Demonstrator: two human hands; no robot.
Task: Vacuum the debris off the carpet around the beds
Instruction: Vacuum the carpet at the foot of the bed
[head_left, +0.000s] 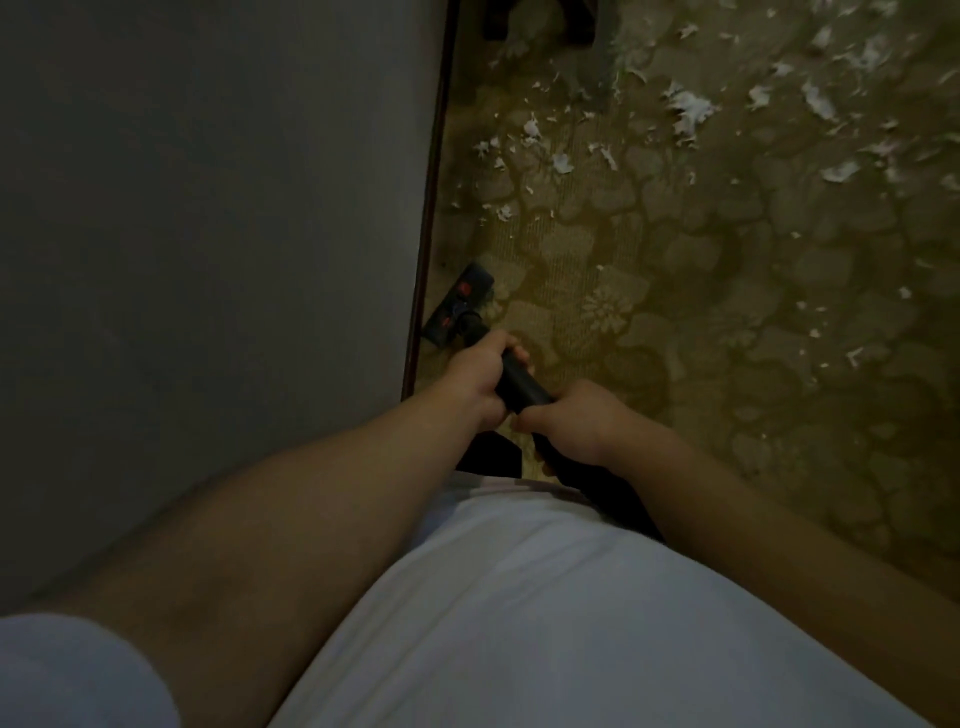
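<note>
Olive floral-patterned carpet, white debris

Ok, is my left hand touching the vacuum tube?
Touching. The head view shows the left hand with its fingers curled round the tube.

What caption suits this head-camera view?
Left hand and right hand grip the vacuum wand, floor head beside the bed; white debris litters the carpet.

The carpet is matt woven pile with a ribbed, slightly rough grain. The debris looks like torn white paper. The tube and nozzle are matt black plastic. The bed is smooth grey cloth, with an edge strip of dark, faintly glossy wood. The shirt is smooth white cloth.
</note>
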